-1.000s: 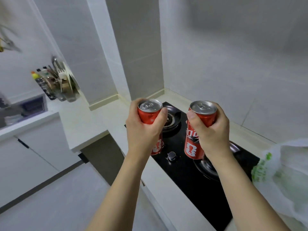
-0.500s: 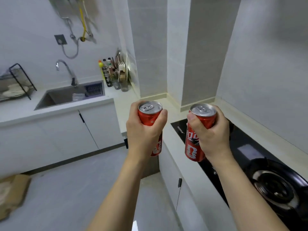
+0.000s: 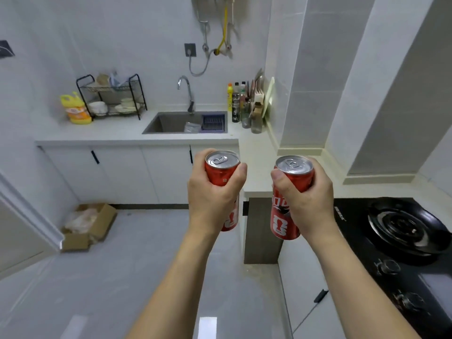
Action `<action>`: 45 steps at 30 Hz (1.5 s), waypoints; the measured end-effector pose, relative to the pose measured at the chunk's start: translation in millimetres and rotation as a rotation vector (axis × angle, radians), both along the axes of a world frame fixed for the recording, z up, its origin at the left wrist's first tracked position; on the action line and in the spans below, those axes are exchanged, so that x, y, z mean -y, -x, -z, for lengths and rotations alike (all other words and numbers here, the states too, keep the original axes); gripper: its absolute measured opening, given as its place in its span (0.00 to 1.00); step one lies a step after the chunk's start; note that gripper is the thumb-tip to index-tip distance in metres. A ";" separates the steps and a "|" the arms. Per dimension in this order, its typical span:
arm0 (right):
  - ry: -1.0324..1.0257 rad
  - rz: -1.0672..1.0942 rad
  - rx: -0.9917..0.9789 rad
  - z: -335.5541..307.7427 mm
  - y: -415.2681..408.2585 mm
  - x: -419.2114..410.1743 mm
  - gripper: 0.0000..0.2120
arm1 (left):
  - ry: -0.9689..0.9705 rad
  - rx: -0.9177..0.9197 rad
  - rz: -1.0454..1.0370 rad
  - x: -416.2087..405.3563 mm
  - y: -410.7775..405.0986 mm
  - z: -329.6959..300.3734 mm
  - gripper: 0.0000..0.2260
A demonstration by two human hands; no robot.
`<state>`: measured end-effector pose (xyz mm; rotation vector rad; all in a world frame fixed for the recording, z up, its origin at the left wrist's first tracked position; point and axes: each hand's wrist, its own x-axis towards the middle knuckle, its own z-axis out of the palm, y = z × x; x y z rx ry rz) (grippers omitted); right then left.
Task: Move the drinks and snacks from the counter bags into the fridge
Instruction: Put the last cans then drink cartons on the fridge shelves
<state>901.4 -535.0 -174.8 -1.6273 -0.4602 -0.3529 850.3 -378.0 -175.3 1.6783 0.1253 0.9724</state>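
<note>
Head view: left hand (image 3: 215, 199) grip clenched round one red drink can (image 3: 221, 172); right hand (image 3: 307, 199) grip clenched round a second red drink can (image 3: 285, 216). Both cans are held upright, long axes near vertical, tabs uppermost, side by side and apart, at the same height over the floor (image 3: 117, 277). Neither hand is nearer any target. Tabletop (image 3: 122, 135) with sink (image 3: 171, 122) lies ahead; gas hob (image 3: 403, 231) lies to the right. No fridge or bag is in view. Judgement: carrying step under way; which way the fridge lies from the cans cannot be told.
</note>
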 end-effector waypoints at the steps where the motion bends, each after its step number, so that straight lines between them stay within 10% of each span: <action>1: 0.008 -0.022 0.000 -0.5 -1.2 -8.6 0.22 | 0.003 -0.001 -0.023 -6.7 3.0 -0.4 0.23; 22: 0.002 -0.654 -0.083 26.6 29.2 -143.5 0.18 | -0.026 -0.092 -0.687 -76.8 108.0 20.7 0.21; 45: 0.000 -1.294 0.022 -0.5 271.2 -250.5 0.21 | -0.081 -0.044 -1.319 -86.4 375.2 -7.9 0.19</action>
